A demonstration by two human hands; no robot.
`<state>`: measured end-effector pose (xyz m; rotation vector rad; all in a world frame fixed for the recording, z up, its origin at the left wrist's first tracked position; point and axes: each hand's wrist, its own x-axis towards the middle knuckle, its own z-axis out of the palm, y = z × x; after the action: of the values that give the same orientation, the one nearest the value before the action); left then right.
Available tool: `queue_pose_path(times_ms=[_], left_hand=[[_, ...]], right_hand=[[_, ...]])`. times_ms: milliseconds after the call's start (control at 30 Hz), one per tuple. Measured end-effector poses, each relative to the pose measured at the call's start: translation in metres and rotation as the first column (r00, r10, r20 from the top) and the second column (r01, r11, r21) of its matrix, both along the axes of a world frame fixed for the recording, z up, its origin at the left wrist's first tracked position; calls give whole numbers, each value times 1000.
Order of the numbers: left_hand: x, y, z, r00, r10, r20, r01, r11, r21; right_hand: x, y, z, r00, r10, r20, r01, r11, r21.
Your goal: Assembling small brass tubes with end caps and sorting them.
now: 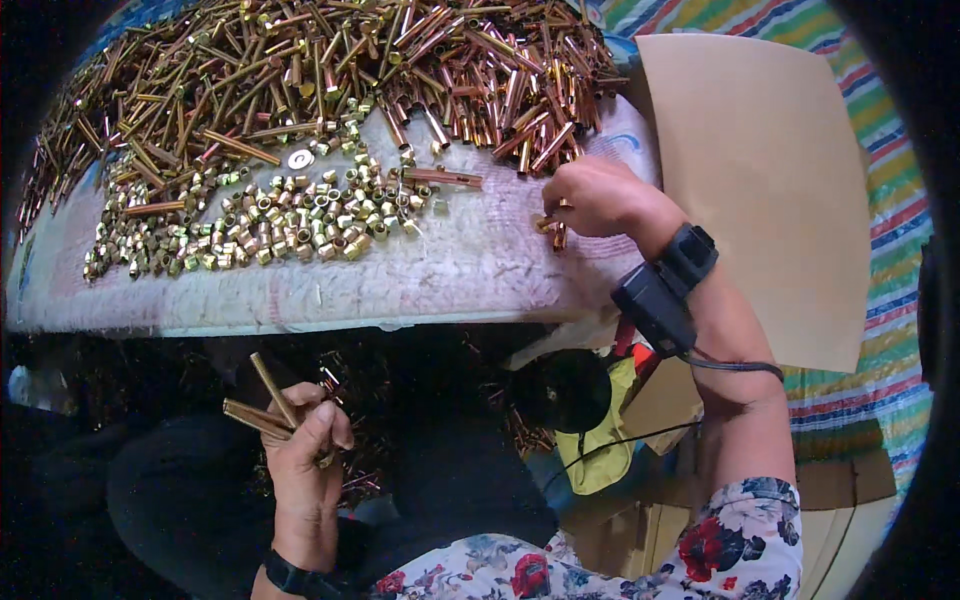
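My left hand (305,450) is low over my dark lap, closed on a few brass tubes (262,405) that stick out to the upper left. My right hand (590,197) rests on the white cloth-covered board (470,270), fingers pinched on a small copper piece (555,232) at the edge of the tube pile. A black device (665,290) is strapped to my right wrist, with a cable running down the forearm. A large heap of brass and copper tubes (330,70) fills the far part of the board. Small brass nuts (270,215) lie spread in front of it.
A tan cardboard sheet (760,190) lies to the right over a striped woven mat (890,170). Below the board's edge sit a black round object (562,390), a yellow-green bag (605,440) and cardboard boxes (640,520). More tubes lie in the dark space under the board.
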<state>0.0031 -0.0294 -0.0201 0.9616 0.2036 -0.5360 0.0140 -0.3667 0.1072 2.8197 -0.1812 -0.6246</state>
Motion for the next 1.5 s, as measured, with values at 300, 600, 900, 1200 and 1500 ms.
queue_pose_path(times_ms=[300, 600, 900, 1200, 1500], left_hand=[[-3, 7, 3, 1000, -28, -15, 26, 994, -108], [-1, 10, 2, 999, -31, -8, 30, 988, -153], [-1, 10, 0, 998, 63, -9, -63, 977, -203], [2, 4, 7, 998, -51, -27, 45, 983, -177], [-1, 6, 8, 967, -238, -92, 230, 969, -93]], right_hand=[[-29, -1, -19, 995, 94, 44, -100, 977, 190], [-46, 78, -27, 860, -161, 484, 0, 949, 317], [-43, 229, -88, 656, -462, 597, -441, 408, 800], [-15, 213, -96, 506, -435, 745, -609, 431, 666], [22, 53, -91, 648, -33, 761, -129, 980, 152]])
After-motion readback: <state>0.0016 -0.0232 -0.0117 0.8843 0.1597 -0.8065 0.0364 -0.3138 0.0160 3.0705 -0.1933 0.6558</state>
